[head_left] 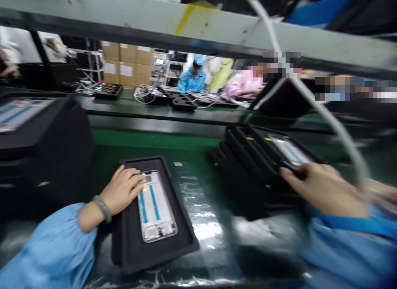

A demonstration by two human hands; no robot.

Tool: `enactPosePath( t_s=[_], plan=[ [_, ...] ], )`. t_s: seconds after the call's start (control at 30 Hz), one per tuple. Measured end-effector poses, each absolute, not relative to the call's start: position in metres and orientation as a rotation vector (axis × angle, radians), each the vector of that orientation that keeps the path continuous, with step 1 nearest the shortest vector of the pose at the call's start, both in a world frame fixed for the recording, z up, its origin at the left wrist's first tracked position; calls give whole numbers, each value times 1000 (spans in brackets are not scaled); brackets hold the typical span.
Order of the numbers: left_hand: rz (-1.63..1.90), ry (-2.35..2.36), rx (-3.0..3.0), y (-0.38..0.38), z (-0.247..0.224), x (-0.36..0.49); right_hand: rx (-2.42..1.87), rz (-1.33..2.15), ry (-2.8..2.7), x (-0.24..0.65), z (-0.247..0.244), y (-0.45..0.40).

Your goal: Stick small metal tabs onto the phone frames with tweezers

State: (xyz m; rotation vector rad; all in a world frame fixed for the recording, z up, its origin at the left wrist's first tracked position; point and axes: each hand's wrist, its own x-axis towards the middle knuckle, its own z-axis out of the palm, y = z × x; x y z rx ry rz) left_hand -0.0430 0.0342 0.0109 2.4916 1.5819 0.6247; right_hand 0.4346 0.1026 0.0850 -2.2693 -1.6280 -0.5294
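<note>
A silver phone frame with two blue strips lies in a black foam tray in front of me. My left hand rests over the tray's left edge, fingers stretched out and touching the upper left of the frame. At the right, a stack of black trays stands fanned and tilted. Its top tray bears another phone frame. My right hand has its thumb and fingers closed on the near edge of that top tray; some fingertips are hidden and the hand is slightly blurred.
On the left stands a tall pile of black trays with a phone frame on top. A white cable hangs ahead of my right arm. A metal beam crosses above. Beyond the bench, people work near cardboard boxes.
</note>
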Motion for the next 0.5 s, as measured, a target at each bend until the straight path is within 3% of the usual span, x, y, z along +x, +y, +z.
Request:
enactPosePath(
  t_s=[0.13,0.23,0.33,0.5],
  plan=[
    [635,1520,2509,37,2,-51,-2303,-700,-1677,420,108,64],
    [592,1518,2538,37,0,-54,-1952,-678,-1718,382,112,60],
    [500,1552,2573,37,1,-55,-1445,-222,-1972,336,114,64],
    [456,1563,2630,36,6,-54,-1141,774,-2059,246,98,92]
  ],
)
